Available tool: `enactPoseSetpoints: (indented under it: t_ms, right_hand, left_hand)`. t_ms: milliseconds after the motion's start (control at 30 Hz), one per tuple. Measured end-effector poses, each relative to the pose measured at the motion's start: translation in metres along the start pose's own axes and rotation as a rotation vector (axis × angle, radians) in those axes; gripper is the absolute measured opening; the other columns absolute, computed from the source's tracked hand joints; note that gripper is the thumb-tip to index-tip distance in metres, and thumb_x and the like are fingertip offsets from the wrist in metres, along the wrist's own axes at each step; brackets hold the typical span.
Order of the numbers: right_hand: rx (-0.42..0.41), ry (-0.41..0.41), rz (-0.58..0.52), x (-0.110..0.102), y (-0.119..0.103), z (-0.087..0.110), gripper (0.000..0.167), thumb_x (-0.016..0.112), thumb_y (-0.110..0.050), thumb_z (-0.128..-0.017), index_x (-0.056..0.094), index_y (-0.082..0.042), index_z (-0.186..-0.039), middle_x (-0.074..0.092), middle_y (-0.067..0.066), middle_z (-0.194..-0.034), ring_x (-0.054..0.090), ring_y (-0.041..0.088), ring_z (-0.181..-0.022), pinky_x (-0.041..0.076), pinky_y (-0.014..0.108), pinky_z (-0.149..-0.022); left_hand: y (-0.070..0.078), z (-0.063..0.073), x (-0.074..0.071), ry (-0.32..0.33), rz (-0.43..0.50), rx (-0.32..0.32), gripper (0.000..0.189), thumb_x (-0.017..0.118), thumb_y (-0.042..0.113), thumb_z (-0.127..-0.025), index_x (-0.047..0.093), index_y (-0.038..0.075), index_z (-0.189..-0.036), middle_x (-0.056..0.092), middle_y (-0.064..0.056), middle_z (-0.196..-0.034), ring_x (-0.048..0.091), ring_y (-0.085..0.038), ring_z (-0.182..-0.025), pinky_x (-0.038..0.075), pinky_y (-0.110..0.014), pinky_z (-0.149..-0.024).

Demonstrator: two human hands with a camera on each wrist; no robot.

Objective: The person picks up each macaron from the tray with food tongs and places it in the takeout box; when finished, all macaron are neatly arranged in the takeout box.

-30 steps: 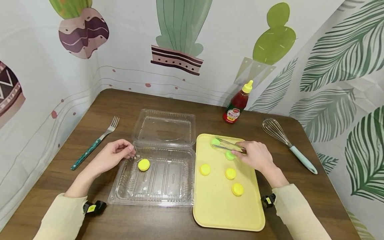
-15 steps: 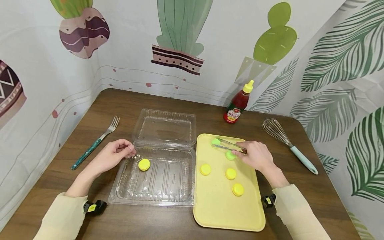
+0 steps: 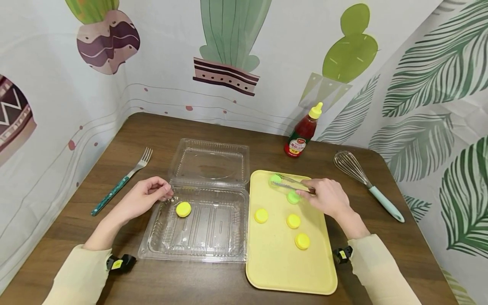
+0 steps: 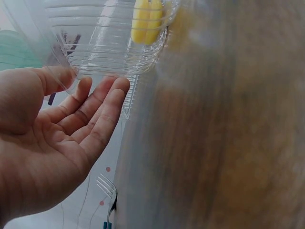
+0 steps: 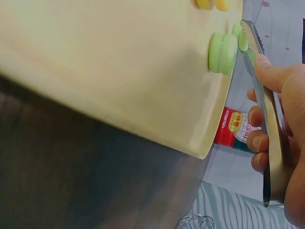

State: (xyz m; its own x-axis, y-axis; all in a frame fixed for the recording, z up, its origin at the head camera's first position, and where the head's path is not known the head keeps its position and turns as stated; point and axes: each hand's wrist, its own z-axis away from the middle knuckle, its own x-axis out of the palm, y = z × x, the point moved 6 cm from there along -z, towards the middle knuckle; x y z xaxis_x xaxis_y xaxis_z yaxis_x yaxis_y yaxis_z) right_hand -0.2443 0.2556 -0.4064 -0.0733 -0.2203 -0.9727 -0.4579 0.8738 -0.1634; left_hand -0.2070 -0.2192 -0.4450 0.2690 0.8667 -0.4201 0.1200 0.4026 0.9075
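Observation:
My right hand [image 3: 328, 197] grips metal tongs [image 5: 274, 143]. Their tips lie on either side of a green macaron [image 3: 275, 179] at the far left of the yellow tray [image 3: 282, 271]; whether it is lifted off the tray cannot be told. A second green macaron [image 5: 222, 53] sits beneath the tongs, nearer the hand. Several yellow macarons [image 3: 293, 220] are on the same tray. With thumb and finger, my left hand [image 3: 146, 195] pinches the left rim of a clear plastic container [image 4: 105, 55], whose lid is folded back. Inside it lies one yellow macaron [image 3: 183, 209].
A fork [image 3: 120, 184] with a teal handle lies left of the container. Behind the tray stands a red sauce bottle [image 3: 300, 135] with a yellow cap. To the right is a whisk [image 3: 367, 184]. A patterned cloth backs the wooden table [image 3: 183, 284].
The tongs' tips and the green macaron between them have shifted very slightly right, with the right hand. My left hand keeps its place on the container's rim.

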Motion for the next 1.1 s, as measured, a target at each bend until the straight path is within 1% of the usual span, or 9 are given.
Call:
enactPoseSetpoints:
  t_ms: [300, 500, 600, 767, 933, 1100]
  right_hand:
    - [-0.033, 0.050, 0.020, -0.011, -0.007, -0.006, 0.033, 0.078, -0.038, -0.086, 0.078, -0.013, -0.107, 0.053, -0.010, -0.062, 0.041, 0.009, -0.052, 0.032, 0.029, -0.045]
    - [-0.077, 0.081, 0.029, -0.019, -0.017, -0.012, 0.037, 0.080, -0.039, -0.084, 0.077, -0.011, -0.109, 0.065, -0.006, -0.071, 0.050, 0.009, -0.057, 0.038, 0.028, -0.048]
    - [-0.094, 0.093, 0.032, -0.023, -0.022, -0.014, 0.037, 0.081, -0.038, -0.083, 0.077, -0.010, -0.108, 0.068, -0.004, -0.075, 0.053, 0.009, -0.059, 0.040, 0.029, -0.048]
    - [-0.125, 0.105, 0.033, -0.028, -0.033, -0.017, 0.038, 0.081, -0.037, -0.082, 0.077, -0.010, -0.108, 0.065, -0.005, -0.073, 0.052, 0.009, -0.058, 0.038, 0.028, -0.047]
    - [-0.175, 0.136, 0.035, -0.033, -0.047, -0.020, 0.036, 0.082, -0.036, -0.082, 0.077, -0.010, -0.107, 0.067, -0.005, -0.075, 0.052, 0.007, -0.058, 0.039, 0.027, -0.047]
    - [-0.220, 0.156, 0.039, -0.037, -0.062, -0.024, 0.035, 0.081, -0.037, -0.083, 0.077, -0.011, -0.106, 0.062, -0.007, -0.071, 0.050, 0.006, -0.057, 0.036, 0.027, -0.045]
  left_hand:
    - [0.000, 0.000, 0.000, -0.003, 0.000, -0.004, 0.021, 0.054, 0.012, -0.104, 0.061, -0.007, -0.108, 0.070, -0.017, -0.099, 0.070, -0.023, -0.090, 0.056, -0.024, -0.078]
    - [0.001, 0.000, -0.001, -0.002, -0.004, -0.005, 0.021, 0.054, 0.013, -0.104, 0.061, -0.007, -0.108, 0.070, -0.017, -0.099, 0.070, -0.023, -0.090, 0.056, -0.024, -0.078]
    - [0.001, 0.000, 0.000, -0.001, -0.005, -0.008, 0.021, 0.054, 0.013, -0.104, 0.061, -0.007, -0.108, 0.070, -0.016, -0.098, 0.070, -0.023, -0.090, 0.056, -0.024, -0.078]
    - [0.001, 0.000, 0.000, -0.004, -0.002, -0.008, 0.021, 0.054, 0.013, -0.104, 0.061, -0.007, -0.108, 0.070, -0.017, -0.099, 0.070, -0.024, -0.091, 0.056, -0.025, -0.078]
    - [0.000, 0.000, 0.000, -0.008, 0.004, -0.006, 0.022, 0.054, 0.014, -0.105, 0.061, -0.006, -0.108, 0.071, -0.017, -0.100, 0.070, -0.023, -0.091, 0.056, -0.025, -0.078]
    - [0.000, -0.001, 0.000, -0.006, 0.008, -0.006, 0.022, 0.054, 0.014, -0.105, 0.061, -0.007, -0.108, 0.071, -0.017, -0.099, 0.070, -0.024, -0.091, 0.056, -0.025, -0.078]
